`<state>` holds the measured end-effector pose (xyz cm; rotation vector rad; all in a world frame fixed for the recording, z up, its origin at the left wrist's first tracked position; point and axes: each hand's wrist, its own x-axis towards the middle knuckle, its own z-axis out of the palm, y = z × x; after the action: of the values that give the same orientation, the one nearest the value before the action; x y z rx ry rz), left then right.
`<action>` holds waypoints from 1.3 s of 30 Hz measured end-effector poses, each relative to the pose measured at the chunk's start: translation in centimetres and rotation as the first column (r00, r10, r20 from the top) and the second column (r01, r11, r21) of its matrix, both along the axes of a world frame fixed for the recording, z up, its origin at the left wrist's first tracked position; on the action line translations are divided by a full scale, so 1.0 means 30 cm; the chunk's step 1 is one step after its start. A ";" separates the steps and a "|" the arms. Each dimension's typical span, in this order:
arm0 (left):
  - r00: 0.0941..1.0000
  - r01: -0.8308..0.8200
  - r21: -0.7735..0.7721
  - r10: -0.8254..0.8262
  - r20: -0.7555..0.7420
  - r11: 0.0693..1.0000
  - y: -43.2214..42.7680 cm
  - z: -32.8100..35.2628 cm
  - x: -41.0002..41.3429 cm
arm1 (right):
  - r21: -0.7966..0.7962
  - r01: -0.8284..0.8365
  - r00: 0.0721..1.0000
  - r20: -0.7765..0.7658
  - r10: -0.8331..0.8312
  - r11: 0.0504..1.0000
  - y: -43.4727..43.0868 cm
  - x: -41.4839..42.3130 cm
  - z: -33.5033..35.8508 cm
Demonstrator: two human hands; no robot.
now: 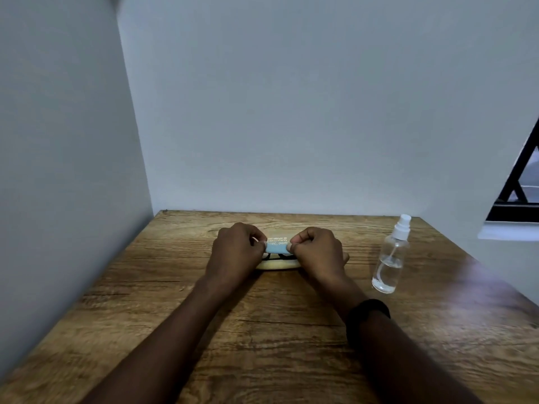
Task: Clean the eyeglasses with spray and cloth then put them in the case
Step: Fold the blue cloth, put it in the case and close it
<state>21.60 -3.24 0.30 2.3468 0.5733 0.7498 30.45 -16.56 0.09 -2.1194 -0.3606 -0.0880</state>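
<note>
A pale yellow eyeglass case [278,265] lies open at the middle of the wooden table. Black eyeglasses [272,257] rest inside it, mostly hidden by my hands. Just above them a folded light blue cloth [277,248] with printed text is stretched between my hands. My left hand [237,252] pinches its left end. My right hand [316,252] pinches its right end. A clear spray bottle [390,258] with a white nozzle stands upright to the right of my right hand, apart from it.
The wooden table [262,330] sits in a corner, with a white wall close on the left and another behind. A dark wristband [368,312] is on my right wrist. A black window frame [517,182] shows at the far right.
</note>
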 end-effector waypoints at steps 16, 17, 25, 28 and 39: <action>1.000 0.012 0.014 -0.012 -0.021 1.000 0.003 -0.023 -0.064 | -0.093 0.008 0.999 0.036 -0.005 0.996 -0.029 -0.018 -0.043; 1.000 0.012 0.009 -0.012 -0.010 1.000 0.008 -0.021 -0.066 | -0.092 0.013 0.999 0.041 -0.009 0.996 -0.028 -0.017 -0.044; 0.963 0.210 -0.135 -0.229 -0.142 0.968 0.133 -0.004 -0.102 | -0.096 0.034 0.997 0.065 -0.027 0.995 -0.018 -0.005 -0.059; 0.894 0.321 -0.244 -0.378 -0.243 0.915 0.127 -0.024 -0.107 | -0.097 0.037 0.997 0.065 -0.031 0.995 -0.015 -0.002 -0.063; 0.884 0.368 -0.161 -0.399 -0.246 0.916 0.158 -0.065 -0.095 | 0.000 -0.027 0.999 0.039 0.027 1.000 -0.044 -0.016 -0.027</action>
<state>18.76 1.52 -1.64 2.3708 0.2348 0.2064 29.96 -17.87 -0.74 -2.1144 -0.4114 -0.1135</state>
